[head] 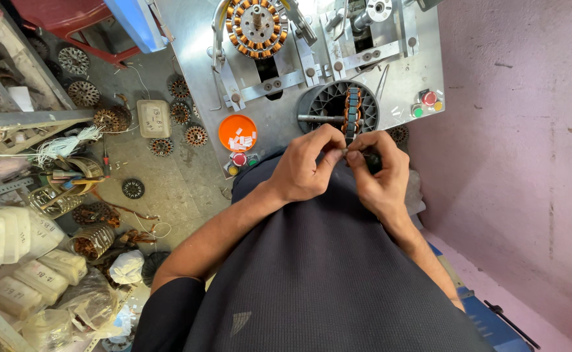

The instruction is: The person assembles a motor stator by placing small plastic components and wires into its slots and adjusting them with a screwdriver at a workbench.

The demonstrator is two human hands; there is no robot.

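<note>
— Hands first: how were they placed?

— Both were raised in front of the dark shirt [325, 274]. The left hand [305, 166] and the right hand [378, 175] met at the fingertips, thumbs and forefingers pressed together on something small between them. What that small piece was I could not tell; it was too tiny and half hidden.

— And what lay just past the fingers?

— A stator ring [352, 112] with copper windings stood on edge, on a shaft inside a dark round holder [325, 104]. The fingertips were right at its lower edge, touching or nearly so.

— Anything beside it?

— To the left, an orange lid [237, 132] with small white slips sat on the grey metal plate [194, 32]. Below it were a red and a yellow button [239, 160]; right of the holder, a second pair, red and green [426, 103].

— Farther off?

— At the top of the plate another wound stator [256, 26] lay flat in a fixture. On the floor at the left, many stator cores [162, 146] lay scattered, with white plastic jugs [5, 241] nearer the lower corner
</note>
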